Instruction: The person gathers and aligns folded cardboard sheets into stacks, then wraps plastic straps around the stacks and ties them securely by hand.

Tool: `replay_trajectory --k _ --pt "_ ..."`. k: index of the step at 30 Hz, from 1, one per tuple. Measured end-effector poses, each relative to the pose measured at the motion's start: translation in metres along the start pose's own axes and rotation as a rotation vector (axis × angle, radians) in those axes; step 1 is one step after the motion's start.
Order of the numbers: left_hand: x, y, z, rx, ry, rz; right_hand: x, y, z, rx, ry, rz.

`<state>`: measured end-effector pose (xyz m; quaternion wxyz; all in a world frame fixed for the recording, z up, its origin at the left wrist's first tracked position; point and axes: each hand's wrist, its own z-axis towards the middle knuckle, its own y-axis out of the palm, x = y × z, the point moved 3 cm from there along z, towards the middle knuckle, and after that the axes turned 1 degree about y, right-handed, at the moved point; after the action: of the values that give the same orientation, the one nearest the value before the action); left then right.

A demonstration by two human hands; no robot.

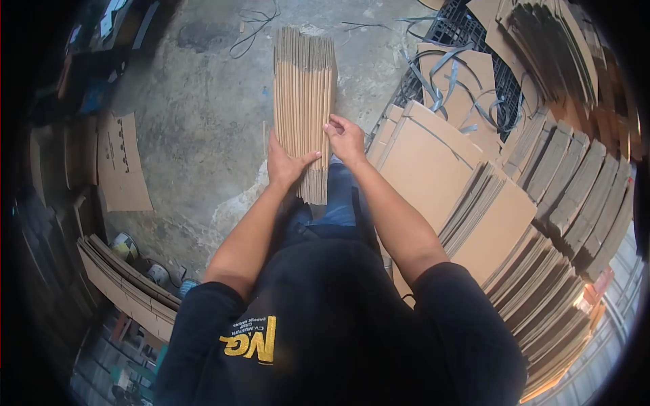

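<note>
A bundle of folded cardboard boxes (304, 101) stands on edge in front of my legs, its many brown folds pressed close side by side. My left hand (286, 164) is closed round the near left side of the bundle, with the thumb laid across the folds and the other fingers hidden. At the right edge, my right hand (346, 139) has its thumb and fingertips pinched against the outer cardboard. How firmly it grips there is hard to make out.
Stacked flat cardboard (433, 155) and tied cardboard bundles (575, 183) fill the right side. Loose strapping (450, 78) lies over cardboard and a black pallet (409, 95). A printed cardboard sheet (125, 166) lies on the concrete floor (196, 115) at left, near several cans (124, 247).
</note>
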<state>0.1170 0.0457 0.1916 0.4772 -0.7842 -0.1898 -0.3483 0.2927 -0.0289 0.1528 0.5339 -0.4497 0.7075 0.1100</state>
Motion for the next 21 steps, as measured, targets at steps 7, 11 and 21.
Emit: replay_trajectory --k 7,11,21 --pt "-0.002 0.001 -0.001 0.022 -0.028 0.01 -0.017 0.002 -0.014 0.167 -0.309 -0.216" --pt "-0.007 0.003 -0.001 -0.046 -0.094 -0.05 -0.014 0.009 -0.022 0.184 -0.304 -0.268" --pt "-0.027 -0.003 0.003 -0.045 -0.053 -0.055 -0.019 0.026 -0.029 0.298 -0.362 -0.37"
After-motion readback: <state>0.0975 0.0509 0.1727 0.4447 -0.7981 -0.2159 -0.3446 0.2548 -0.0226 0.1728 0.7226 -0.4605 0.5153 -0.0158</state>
